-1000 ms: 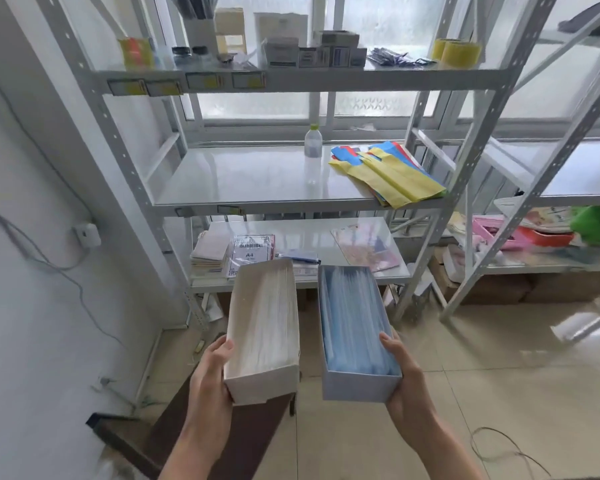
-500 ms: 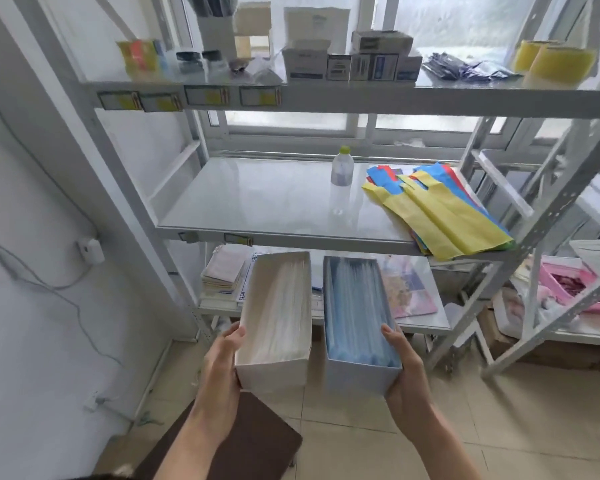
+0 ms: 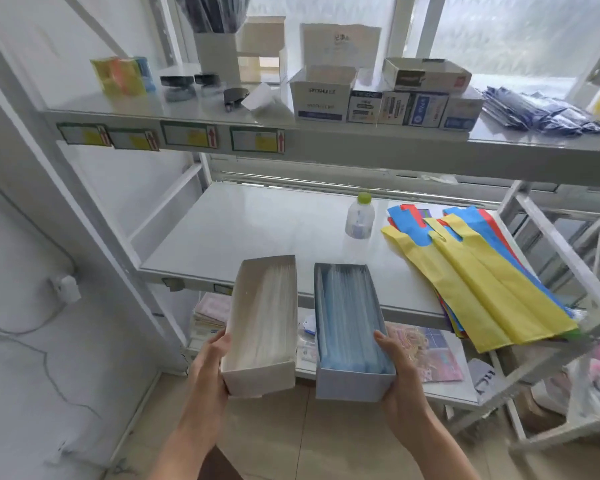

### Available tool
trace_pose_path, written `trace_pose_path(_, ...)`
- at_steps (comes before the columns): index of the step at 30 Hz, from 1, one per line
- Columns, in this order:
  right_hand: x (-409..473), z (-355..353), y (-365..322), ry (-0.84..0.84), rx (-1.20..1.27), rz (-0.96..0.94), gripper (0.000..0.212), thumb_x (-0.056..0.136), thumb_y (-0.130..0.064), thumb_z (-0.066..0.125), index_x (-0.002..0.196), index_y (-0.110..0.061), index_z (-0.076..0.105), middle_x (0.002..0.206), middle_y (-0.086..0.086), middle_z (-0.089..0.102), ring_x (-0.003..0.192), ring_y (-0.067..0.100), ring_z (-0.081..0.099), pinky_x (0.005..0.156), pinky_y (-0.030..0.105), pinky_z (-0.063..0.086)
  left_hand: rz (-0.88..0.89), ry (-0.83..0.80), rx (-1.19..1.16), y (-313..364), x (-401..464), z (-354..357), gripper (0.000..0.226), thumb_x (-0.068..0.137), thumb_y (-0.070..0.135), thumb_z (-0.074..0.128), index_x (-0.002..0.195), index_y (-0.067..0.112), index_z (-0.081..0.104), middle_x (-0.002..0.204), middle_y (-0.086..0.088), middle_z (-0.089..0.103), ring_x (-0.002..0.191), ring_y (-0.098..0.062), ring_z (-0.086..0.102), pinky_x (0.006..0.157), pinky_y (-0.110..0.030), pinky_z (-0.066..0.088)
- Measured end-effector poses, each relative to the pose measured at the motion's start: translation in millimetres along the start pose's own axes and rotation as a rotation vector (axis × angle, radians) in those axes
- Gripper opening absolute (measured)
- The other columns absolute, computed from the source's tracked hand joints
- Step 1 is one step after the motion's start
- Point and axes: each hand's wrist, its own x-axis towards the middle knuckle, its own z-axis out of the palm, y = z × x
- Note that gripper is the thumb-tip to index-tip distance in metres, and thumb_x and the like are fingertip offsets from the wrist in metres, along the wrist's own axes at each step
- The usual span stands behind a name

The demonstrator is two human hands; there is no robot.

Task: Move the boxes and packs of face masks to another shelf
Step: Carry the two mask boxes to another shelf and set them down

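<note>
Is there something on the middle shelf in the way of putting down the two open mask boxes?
Nothing visible blocks it. The white box in the left hand and the blue box in the right hand face a bare stretch of the middle shelf. The small bottle and coloured bags lie farther right.

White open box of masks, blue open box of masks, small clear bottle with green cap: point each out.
White open box of masks [image 3: 262,327], head view, on the stacked masks.
Blue open box of masks [image 3: 352,327], head view, on the masks.
Small clear bottle with green cap [image 3: 360,220], head view, on its body.
</note>
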Motion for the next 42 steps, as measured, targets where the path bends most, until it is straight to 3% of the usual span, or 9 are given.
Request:
trace_pose_path(7,90,21,-19,-0.077,-0.078,0.088,0.07,0.058,-0.055,0.087,0.121,-0.032,0.068,0.117,0.011,0.074,0.103,0.034,0.074,0.075,0.05,0.061,0.012,0.13,-0.012,6,65,10,0.06,0.082,0.056,0.071,0.129,0.02,0.069,0.126,-0.023,0.07,0.106,-0.047,0.071,0.063,-0.053,0.059)
trace_pose_path(13,159,45,-27,-0.213,-0.194,0.148,0.051,0.068,-0.06,0.079,0.113,-0.036,0.07,0.116,0.008,0.074,0.105,0.03,0.073,0.078,0.048,0.061,0.06,0.221,-0.018,13,104,15,0.062,0.084,0.059,0.068,0.133,0.021,0.067,0.124,-0.022,0.071,0.099,-0.042,0.073,0.06,-0.047,0.057)
trace_pose_path(19,210,76,-15,-0.269,-0.171,0.235,0.04,0.079,-0.052,0.072,0.111,-0.03,0.068,0.12,0.016,0.069,0.105,0.04,0.071,0.083,0.081,0.047,0.105,0.341,-0.027,31,133,-13,0.054,0.087,0.057,0.068,0.127,0.02,0.07,0.122,-0.022,0.07,0.098,-0.037,0.072,0.061,-0.046,0.057)
trace_pose_path(23,233,117,-3,-0.228,-0.165,0.287,0.041,0.079,-0.053,0.068,0.111,-0.027,0.065,0.129,0.022,0.063,0.109,0.038,0.069,0.082,0.061,0.059,0.083,0.399,-0.018,53,159,-35,0.043,0.085,0.052,0.069,0.119,0.026,0.072,0.113,-0.015,0.074,0.092,-0.039,0.071,0.064,-0.054,0.054)
trace_pose_path(26,251,146,10,-0.208,-0.177,0.33,0.054,0.079,-0.055,0.066,0.122,-0.022,0.059,0.134,0.024,0.06,0.122,0.045,0.061,0.09,0.072,0.052,0.064,0.427,0.001,72,178,-52,0.048,0.078,0.053,0.073,0.118,0.027,0.07,0.119,-0.014,0.071,0.098,-0.035,0.07,0.068,-0.045,0.053)
trace_pose_path(31,279,185,32,-0.144,-0.212,0.326,0.066,0.078,-0.055,0.065,0.129,-0.015,0.056,0.137,0.026,0.058,0.123,0.051,0.059,0.088,0.079,0.046,0.029,0.382,0.034,92,213,-89,0.026,0.079,0.051,0.07,0.097,0.033,0.073,0.081,-0.002,0.074,0.073,-0.025,0.067,0.062,-0.035,0.049)
trace_pose_path(33,289,199,43,-0.123,-0.207,0.295,0.065,0.08,-0.054,0.064,0.13,-0.013,0.055,0.138,0.025,0.059,0.123,0.05,0.058,0.089,0.078,0.047,0.015,0.355,0.047,96,227,-108,0.029,0.081,0.051,0.069,0.101,0.031,0.074,0.088,-0.006,0.072,0.077,-0.026,0.066,0.062,-0.034,0.048)
trace_pose_path(37,302,224,64,-0.064,-0.266,0.232,0.066,0.075,-0.06,0.063,0.131,-0.024,0.057,0.136,0.018,0.062,0.122,0.046,0.06,0.097,0.069,0.049,-0.049,0.311,0.087,102,260,-146,0.077,0.079,0.056,0.068,0.145,0.019,0.052,0.114,-0.019,0.061,0.094,-0.031,0.057,0.068,-0.037,0.043)
trace_pose_path(42,318,247,79,0.0,-0.355,0.156,0.083,0.069,-0.067,0.06,0.144,-0.033,0.046,0.15,0.006,0.052,0.138,0.034,0.049,0.114,0.064,0.037,-0.091,0.231,0.072,116,302,-174,0.062,0.075,0.055,0.07,0.13,0.031,0.055,0.124,-0.023,0.059,0.097,-0.034,0.059,0.074,-0.046,0.048)
